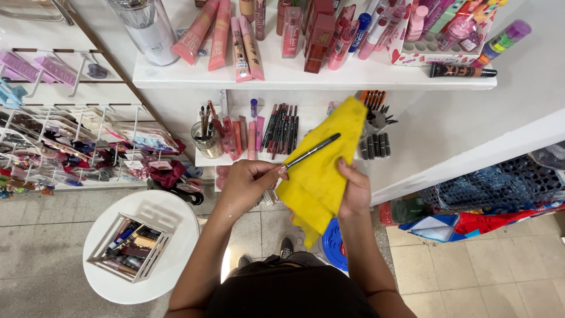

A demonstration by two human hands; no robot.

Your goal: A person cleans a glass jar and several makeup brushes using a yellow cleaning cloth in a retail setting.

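Note:
My left hand [247, 184] grips the near end of a thin black cosmetic pencil [313, 150], which slants up to the right. The pencil lies across a yellow cloth [321, 176] that my right hand [355, 189] holds up from the right side, fingers curled on its edge. Both hands are in front of a low white shelf [203, 160] carrying pencils and lip tubes.
An upper white shelf [294, 76] bears pink tubes and boxes. A glass cup of brushes [206, 140] stands on the lower shelf. A round white stool [176, 206] carries a wire tray of cosmetics [130, 246]. Hair-accessory racks [70, 147] hang left; a dark basket [500, 179] is right.

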